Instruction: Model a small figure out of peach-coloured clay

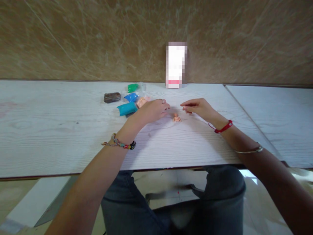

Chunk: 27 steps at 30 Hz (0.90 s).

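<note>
On white table [61, 130], handle peach figure [176, 118] at frame centre lightly, with left hand [153, 111] loosely parted, right hand [199, 106] bent fingertips-close; cannot tell if gripping.

Brown veined wall [97, 39] behind white wood-grain tabletop [49, 137]; pale shiny floor [166, 179] below.

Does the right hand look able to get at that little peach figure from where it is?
Most likely yes: the right hand is close by, to the right of the little peach figure, and nothing visible stands between them.
</note>
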Motion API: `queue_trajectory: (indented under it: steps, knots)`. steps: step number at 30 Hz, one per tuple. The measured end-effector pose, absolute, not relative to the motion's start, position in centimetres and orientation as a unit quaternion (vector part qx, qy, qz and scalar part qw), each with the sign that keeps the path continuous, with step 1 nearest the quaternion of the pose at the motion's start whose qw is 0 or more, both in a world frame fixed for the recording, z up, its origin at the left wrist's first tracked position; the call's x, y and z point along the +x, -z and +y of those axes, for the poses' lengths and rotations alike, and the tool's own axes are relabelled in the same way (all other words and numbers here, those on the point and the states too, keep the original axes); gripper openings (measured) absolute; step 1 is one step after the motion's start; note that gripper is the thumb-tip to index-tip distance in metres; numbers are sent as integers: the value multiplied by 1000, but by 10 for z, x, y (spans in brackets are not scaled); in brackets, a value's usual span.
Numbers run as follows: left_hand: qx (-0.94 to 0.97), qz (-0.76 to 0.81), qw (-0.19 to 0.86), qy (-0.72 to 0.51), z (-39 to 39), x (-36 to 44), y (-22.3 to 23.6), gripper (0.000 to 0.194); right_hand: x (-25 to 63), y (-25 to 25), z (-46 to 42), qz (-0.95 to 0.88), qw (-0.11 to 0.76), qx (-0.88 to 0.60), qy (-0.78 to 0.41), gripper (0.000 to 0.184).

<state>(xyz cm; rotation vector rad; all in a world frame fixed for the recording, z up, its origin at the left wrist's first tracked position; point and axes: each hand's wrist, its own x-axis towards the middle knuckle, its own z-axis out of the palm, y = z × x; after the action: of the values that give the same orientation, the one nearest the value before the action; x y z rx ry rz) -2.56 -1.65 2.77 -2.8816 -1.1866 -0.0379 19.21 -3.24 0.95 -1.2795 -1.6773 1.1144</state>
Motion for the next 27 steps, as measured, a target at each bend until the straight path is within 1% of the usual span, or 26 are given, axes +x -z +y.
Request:
queue_trajectory:
  steps: [4,10,14,16,18,20,23,25,27]
  knots:
    - [-938,-346,-4,12,-17,-22,-22,32,189,-7,-37,-658,325,-495,-465,22]
    - [-938,-347,2,17,-16,-25,-22,32,186,-6,-39,-675,315,-468,-476,21]
    - [-897,-435,48,59,-12,-35,-30,34,188,-5,-39,-675,327,-457,-478,20]
    - [-850,-512,84,88,-8,-46,-35,35,188,-4,-39,-671,334,-456,-480,20]
    - [-799,-587,94,90,-4,-58,-40,39,186,-5,-37,-673,341,-457,-471,21]
    - [-780,-618,71,68,0,-70,-42,46,180,-11,-29,-687,349,-457,-444,21]
    - [-764,-645,14,20,3,-80,-44,53,161,-27,-5,-730,345,-459,-370,13]
    - [-759,-652,-2,0,3,-81,-45,51,140,-41,14,-774,318,-458,-299,13]
    - [-758,-653,-3,-6,1,-79,-44,47,117,-53,31,-820,283,-456,-197,15]
